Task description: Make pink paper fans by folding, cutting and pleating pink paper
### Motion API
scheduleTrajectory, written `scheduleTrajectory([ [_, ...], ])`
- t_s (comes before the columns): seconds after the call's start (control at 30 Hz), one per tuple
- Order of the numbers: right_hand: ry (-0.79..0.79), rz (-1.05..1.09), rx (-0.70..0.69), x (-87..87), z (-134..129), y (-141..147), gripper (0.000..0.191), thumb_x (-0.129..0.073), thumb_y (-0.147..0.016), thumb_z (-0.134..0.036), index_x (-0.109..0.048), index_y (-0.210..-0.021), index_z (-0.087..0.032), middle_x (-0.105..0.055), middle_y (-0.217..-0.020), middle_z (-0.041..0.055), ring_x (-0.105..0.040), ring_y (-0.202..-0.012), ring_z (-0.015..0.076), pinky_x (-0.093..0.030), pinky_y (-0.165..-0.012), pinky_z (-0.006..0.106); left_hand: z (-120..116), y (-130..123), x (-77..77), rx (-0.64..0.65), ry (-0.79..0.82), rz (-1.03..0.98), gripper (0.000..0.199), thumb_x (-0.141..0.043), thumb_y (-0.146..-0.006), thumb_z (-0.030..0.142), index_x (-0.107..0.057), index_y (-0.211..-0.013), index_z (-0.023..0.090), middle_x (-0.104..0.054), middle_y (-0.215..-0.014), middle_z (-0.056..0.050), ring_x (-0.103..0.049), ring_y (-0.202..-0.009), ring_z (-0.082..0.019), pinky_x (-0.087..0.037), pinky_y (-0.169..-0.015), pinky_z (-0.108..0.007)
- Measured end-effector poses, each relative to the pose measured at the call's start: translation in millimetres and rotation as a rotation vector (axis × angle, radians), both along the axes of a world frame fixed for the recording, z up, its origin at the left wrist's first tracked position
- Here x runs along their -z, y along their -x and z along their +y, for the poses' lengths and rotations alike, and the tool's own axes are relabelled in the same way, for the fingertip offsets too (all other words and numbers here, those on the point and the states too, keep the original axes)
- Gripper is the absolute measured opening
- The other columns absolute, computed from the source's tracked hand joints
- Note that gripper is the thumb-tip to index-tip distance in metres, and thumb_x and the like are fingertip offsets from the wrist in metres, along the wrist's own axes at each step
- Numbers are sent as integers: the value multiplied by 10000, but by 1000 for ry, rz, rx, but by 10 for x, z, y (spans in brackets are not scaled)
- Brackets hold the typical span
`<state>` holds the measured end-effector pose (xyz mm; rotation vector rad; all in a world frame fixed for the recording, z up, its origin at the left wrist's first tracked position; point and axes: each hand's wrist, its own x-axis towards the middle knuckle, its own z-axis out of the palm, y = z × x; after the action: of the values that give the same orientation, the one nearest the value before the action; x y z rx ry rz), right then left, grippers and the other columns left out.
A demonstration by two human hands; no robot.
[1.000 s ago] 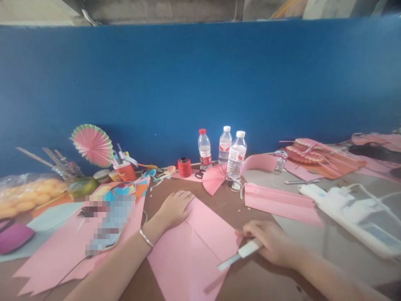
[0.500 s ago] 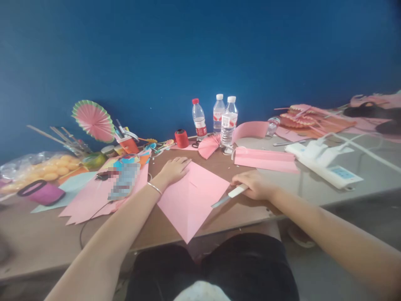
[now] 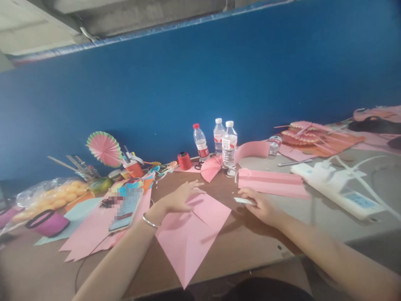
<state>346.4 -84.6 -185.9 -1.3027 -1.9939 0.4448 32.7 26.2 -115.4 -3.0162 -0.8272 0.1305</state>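
Sheet of flat pink paper: located at the centre of the lower half of the frame, on the brown tabletop, one corner pointing to the bottom edge, a crease running up from that corner.

Left hand: over the sheet's upper left part, fingers spread wide; whether the fingertips touch the paper cannot be determined. A silver bangle is on that wrist.

Right hand: right of the sheet and apart from it, fingers closed around a slim white handheld tool, which points left.

Surroundings: above the sheet, near centre, a pleated pink paper fan lies just beside two clear plastic bottles with white caps; a clear bottle with a red cap leans slightly behind it. Directly above the right hand lies a folded pink paper strip. A white power strip occupies the right side of the frame.
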Motion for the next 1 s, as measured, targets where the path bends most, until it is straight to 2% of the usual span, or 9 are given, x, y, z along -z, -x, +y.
scheduleTrajectory([
  [0.07, 11, 35, 17, 20, 29, -5, 331, -409, -837, -199, -428, -1167, -217, -643, -1069, 68, -632, -946, 189, -491, -781, 286, -8, 18, -24, 53, 67, 52, 938, -705, -604, 643, -305, -1404, 361, -255, -1512, -22, -233, -1360, -336, -234, -1079, -470],
  [0.13, 23, 55, 31, 14, 37, 6, 296, -421, -842, -211, -441, -1136, -229, -664, -988, 44, -650, -861, 185, -504, -732, 282, 5, 37, -24, 66, 93, 80, 1041, -697, -537, 704, -289, -1419, 332, -300, -1493, -53, -277, -1336, -362, -260, -1054, -470],
  [0.27, 107, 150, 77, -9, 31, 47, 268, -456, -838, -256, -483, -1104, -247, -671, -879, 6, -647, -728, 181, -506, -678, 290, 36, 37, -14, 38, 46, 63, 875, -635, -621, 702, -424, -1345, 259, -494, -1334, -104, -464, -1185, -333, -335, -968, -432],
  [0.37, 153, 253, 121, -11, 46, 68, 240, -460, -845, -317, -513, -1069, -248, -662, -812, -2, -629, -685, 183, -500, -643, 292, 21, 21, 1, 51, 13, 59, 568, -635, -680, 623, -602, -1095, 236, -627, -1069, -84, -572, -982, -287, -379, -885, -398],
  [0.47, 185, 277, 118, -20, 73, 68, 233, -463, -856, -361, -527, -1047, -243, -647, -751, -6, -609, -634, 178, -494, -607, 290, -36, 36, 44, 73, -3, 58, 237, -603, -775, 444, -623, -850, 219, -642, -851, -55, -594, -834, -234, -413, -795, -343],
  [0.57, 196, 259, 130, -14, 100, 62, 250, -483, -857, -399, -530, -1041, -235, -639, -726, -11, -598, -610, 172, -491, -588, 283, -108, 84, 105, 54, -31, 30, 32, -551, -788, 217, -582, -793, 214, -634, -815, -41, -588, -766, -205, -427, -709, -306],
  [0.73, 138, 199, 185, 94, 147, 42, 313, -540, -827, -476, -537, -1031, -239, -629, -718, -21, -611, -631, 172, -489, -590, 262, -159, 182, 189, -35, -67, -44, 245, -475, -767, 50, -565, -923, 217, -649, -864, -32, -607, -829, -207, -453, -721, -300],
  [0.87, 95, 60, 82, 147, 152, -23, 348, -501, -858, -480, -507, -1113, -244, -641, -806, 5, -632, -715, 189, -504, -656, 279, -160, 304, 217, -89, -61, -78, 283, -444, -818, 63, -569, -1026, 207, -665, -910, -57, -627, -885, -213, -470, -793, -318],
  [1.0, -35, -168, -38, 48, 82, -61, 225, -472, -897, -386, -575, -1059, -268, -664, -975, 46, -638, -865, 210, -498, -746, 296, -202, 418, 210, -151, -57, -95, 367, -402, -823, 38, -543, -1119, 202, -669, -979, -77, -633, -919, -218, -479, -822, -343],
])
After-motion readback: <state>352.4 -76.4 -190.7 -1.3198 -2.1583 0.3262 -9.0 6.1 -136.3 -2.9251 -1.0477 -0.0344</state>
